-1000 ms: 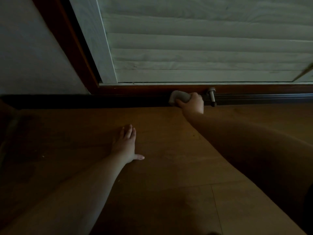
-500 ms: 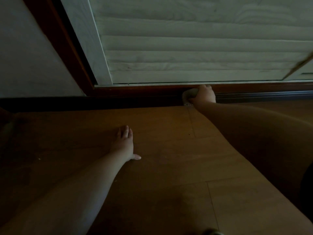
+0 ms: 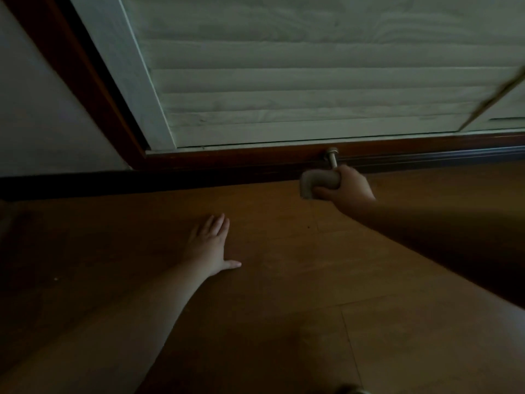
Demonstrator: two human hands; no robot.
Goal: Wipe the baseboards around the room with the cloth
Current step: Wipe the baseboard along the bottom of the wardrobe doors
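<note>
A dark brown baseboard (image 3: 216, 177) runs along the foot of the wall, under a pale slatted panel. My right hand (image 3: 348, 187) is shut on a folded grey cloth (image 3: 315, 183), held just in front of the baseboard and a little above the floor. The cloth sits right below a metal door stopper (image 3: 331, 156) that sticks out of the baseboard. My left hand (image 3: 210, 244) lies flat on the wooden floor, fingers together and thumb out, well short of the baseboard.
The pale slatted panel (image 3: 284, 89) has a white frame and a dark brown jamb (image 3: 82, 78) on its left. A plain wall (image 3: 42, 123) lies further left. Brown floorboards (image 3: 284, 280) fill the foreground.
My right hand has drawn the cloth back off the baseboard and slightly down toward the floor, uncovering the door stopper it hid half a second ago. My left hand stays planted.
</note>
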